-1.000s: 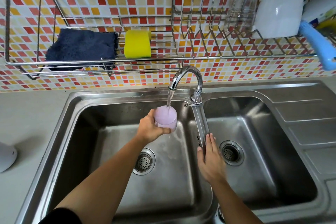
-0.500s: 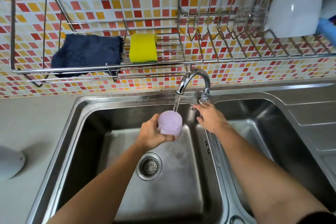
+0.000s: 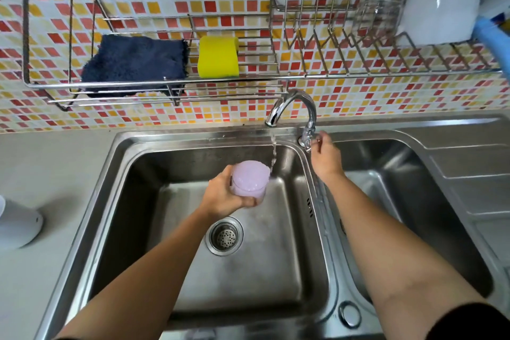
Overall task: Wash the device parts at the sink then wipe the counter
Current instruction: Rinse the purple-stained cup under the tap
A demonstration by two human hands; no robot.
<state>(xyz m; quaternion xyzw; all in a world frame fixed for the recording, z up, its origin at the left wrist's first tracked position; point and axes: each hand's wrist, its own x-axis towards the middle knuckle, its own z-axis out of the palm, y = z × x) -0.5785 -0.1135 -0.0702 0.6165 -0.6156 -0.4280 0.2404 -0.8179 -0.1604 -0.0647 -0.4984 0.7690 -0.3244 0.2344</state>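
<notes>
My left hand [image 3: 225, 196] grips a pale purple cup-shaped device part [image 3: 249, 181] over the left basin of the steel sink [image 3: 132, 163]. A thin stream of water falls from the chrome tap [image 3: 292, 106] just past the cup's right rim. My right hand [image 3: 325, 156] is at the tap's base, fingers curled on the tap handle [image 3: 307, 138]. A white device body [image 3: 16, 225] stands on the grey counter [image 3: 49, 174] at the left edge, partly out of frame.
A wire rack [image 3: 165, 83] on the tiled wall holds a dark blue cloth [image 3: 135, 63] and a yellow sponge [image 3: 218, 56]; to the right it holds a glass [image 3: 382, 3], a white dish [image 3: 441, 5] and a blue-handled item [image 3: 494, 38]. The left basin's drain [image 3: 225, 236] lies below the cup.
My right hand went from the long tap lever up to the tap's base. The water stream has thinned and now falls beside the cup, which has shifted slightly left.
</notes>
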